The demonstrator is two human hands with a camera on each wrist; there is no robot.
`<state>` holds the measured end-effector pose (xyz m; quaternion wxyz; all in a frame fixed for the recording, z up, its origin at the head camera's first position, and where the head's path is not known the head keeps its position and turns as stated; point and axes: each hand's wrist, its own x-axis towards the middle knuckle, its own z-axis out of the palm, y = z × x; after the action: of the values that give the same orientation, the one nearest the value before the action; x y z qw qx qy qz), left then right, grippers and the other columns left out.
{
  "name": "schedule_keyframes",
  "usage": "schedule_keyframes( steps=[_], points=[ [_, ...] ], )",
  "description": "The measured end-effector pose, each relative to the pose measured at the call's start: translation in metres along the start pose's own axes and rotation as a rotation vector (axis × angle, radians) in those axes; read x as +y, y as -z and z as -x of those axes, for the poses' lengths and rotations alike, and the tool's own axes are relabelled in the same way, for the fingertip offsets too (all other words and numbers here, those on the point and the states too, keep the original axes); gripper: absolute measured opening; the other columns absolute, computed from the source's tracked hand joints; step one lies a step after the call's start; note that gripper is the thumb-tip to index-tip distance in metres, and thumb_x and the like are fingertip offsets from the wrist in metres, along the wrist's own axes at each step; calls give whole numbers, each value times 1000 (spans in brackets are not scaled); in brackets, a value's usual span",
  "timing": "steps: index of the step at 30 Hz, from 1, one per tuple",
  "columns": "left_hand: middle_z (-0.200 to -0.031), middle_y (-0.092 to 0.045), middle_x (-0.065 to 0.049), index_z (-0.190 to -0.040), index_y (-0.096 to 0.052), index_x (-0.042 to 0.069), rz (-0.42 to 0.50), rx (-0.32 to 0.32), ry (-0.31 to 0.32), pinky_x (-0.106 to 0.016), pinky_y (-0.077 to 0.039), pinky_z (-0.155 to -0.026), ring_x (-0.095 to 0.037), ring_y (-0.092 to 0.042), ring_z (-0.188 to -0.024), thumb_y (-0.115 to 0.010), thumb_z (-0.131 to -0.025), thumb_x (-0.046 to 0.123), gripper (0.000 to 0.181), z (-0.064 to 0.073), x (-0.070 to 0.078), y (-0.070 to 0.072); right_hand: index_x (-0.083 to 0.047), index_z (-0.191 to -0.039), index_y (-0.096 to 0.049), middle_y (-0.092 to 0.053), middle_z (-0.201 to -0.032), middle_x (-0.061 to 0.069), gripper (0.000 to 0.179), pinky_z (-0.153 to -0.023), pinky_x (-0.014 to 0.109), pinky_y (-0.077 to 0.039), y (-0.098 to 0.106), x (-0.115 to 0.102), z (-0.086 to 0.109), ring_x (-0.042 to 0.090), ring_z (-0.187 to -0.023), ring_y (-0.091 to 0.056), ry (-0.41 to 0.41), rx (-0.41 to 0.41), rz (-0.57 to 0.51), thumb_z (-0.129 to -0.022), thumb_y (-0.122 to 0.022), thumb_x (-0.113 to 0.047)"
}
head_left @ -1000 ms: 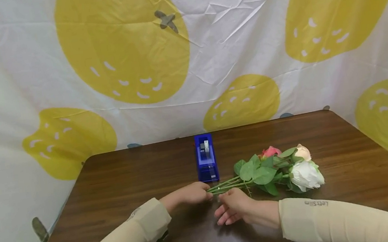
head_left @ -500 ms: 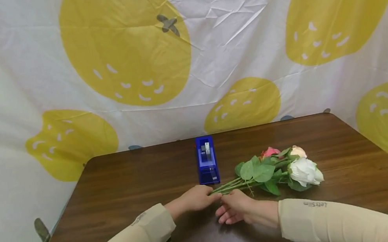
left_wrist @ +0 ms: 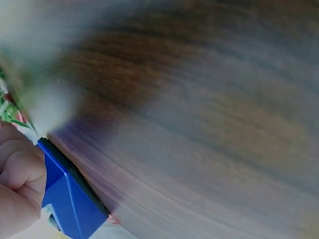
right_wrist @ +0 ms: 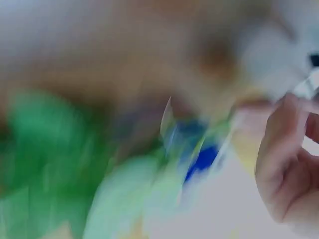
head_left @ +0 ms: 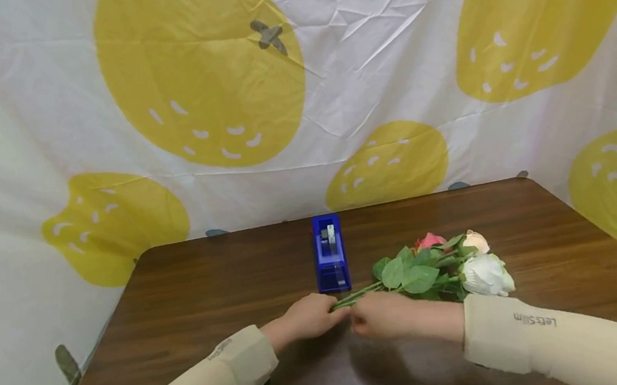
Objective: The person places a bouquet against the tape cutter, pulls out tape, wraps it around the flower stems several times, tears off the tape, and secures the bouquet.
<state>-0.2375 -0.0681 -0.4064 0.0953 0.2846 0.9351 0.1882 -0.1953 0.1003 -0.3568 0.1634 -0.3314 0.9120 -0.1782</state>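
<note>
Brown wood-grain table (head_left: 227, 276), blue tape dispenser (head_left: 331, 258) on it, leafy flowers (head_left: 419, 277) nearby

It's a curtained-off booth here, home or studio I can't tell: creased white cloth (head_left: 365, 86), splashed with big yellow fruit (head_left: 201, 84), hangs behind and at both sides of a dark, round-cornered wood-grain worktop (head_left: 227, 282), and there's a desk-type blue tape dispenser (head_left: 330, 253).

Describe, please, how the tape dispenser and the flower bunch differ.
The tape dispenser is blue and boxy; the flower bunch is leafy, with blooms in white, peach and pink. The flower bunch is in the left grip; the tape dispenser is not. The tape dispenser runs away from the camera, the flower bunch mostly sideways. Both appear to rest on the wood-grain table.
</note>
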Motion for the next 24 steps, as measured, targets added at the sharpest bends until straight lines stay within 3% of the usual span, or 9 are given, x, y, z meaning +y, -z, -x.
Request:
schedule_keyframes(
  steps=[2, 3, 5, 8, 11, 14, 16, 21, 24],
  points=[
    [-57, -42, 6, -64, -47, 15, -19, 11, 16, -25, -33, -47, -9, -39, -50, -49, -93, 36, 35, 0, 0, -1, -11, -70, -60, -58, -64, 1, 16, -50, 28, -43, 14, 4, -5, 16, -58, -55, 68, 195, 398, -82, -65, -21],
    [-57, -43, 6, -65, -47, 15, -26, 18, 20, -26, -34, -47, -10, -40, -49, -49, -93, 36, 35, 1, 0, -1, -11, -73, -61, -59, -70, 1, 16, -56, 29, -43, 19, 8, -9, 18, -66, -55, 77, 238, 528, -81, -66, -24],
    [-59, -47, 5, -67, -49, 16, -56, 41, 7, -27, -36, -47, -10, -44, -50, -50, -92, 35, 32, 0, 0, -2, -9, -85, -64, -63, -82, 4, 19, -69, 35, -46, 26, 16, -17, 23, -78, -58, 82, 172, 618, -82, -66, -27],
    [-62, -52, 3, -70, -51, 16, -114, 60, -13, -31, -40, -49, -12, -49, -54, -50, -93, 36, 30, 1, 1, -4, -8, -99, -63, -66, -95, 6, 23, -91, 47, -40, 29, 27, -28, 26, -94, -59, 69, -29, 557, -87, -61, -27],
    [-65, -55, 1, -73, -52, 14, -178, 74, -27, -34, -43, -52, -15, -55, -59, -49, -93, 35, 29, 3, 2, -5, -8, -92, -60, -66, -88, 4, 16, -94, 48, -39, 27, 35, -37, 22, -91, -62, 77, -141, 467, -89, -58, -24],
    [-70, -59, -3, -77, -54, 12, -223, 87, -37, -36, -46, -54, -19, -60, -64, -48, -94, 35, 28, 4, 3, -6, -12, -79, -55, -61, -74, -1, 15, -78, 36, -46, 25, 41, -40, 14, -74, -59, 111, -151, 456, -89, -57, -22],
    [-72, -61, -5, -78, -55, 12, -250, 104, -44, -37, -46, -54, -21, -62, -67, -47, -94, 35, 29, 4, 4, -7, -12, -76, -52, -56, -67, -4, 17, -65, 29, -44, 24, 44, -41, 10, -64, -54, 123, -148, 454, -90, -57, -22],
    [-66, -59, -6, -72, -53, 11, -301, 153, -37, -37, -45, -50, -22, -61, -60, -48, -92, 40, 35, 2, 6, -10, -13, -77, -50, -51, -63, -6, 16, -55, 24, -41, 23, 47, -39, 7, -56, -47, 127, -151, 413, -91, -56, -19],
    [-60, -57, -5, -67, -50, 12, -365, 219, -42, -35, -42, -44, -20, -58, -53, -53, -89, 43, 39, 2, 7, -14, -13, -78, -51, -49, -63, -6, 15, -54, 23, -40, 22, 49, -39, 7, -56, -46, 121, -152, 378, -91, -55, -17]
  ],
)
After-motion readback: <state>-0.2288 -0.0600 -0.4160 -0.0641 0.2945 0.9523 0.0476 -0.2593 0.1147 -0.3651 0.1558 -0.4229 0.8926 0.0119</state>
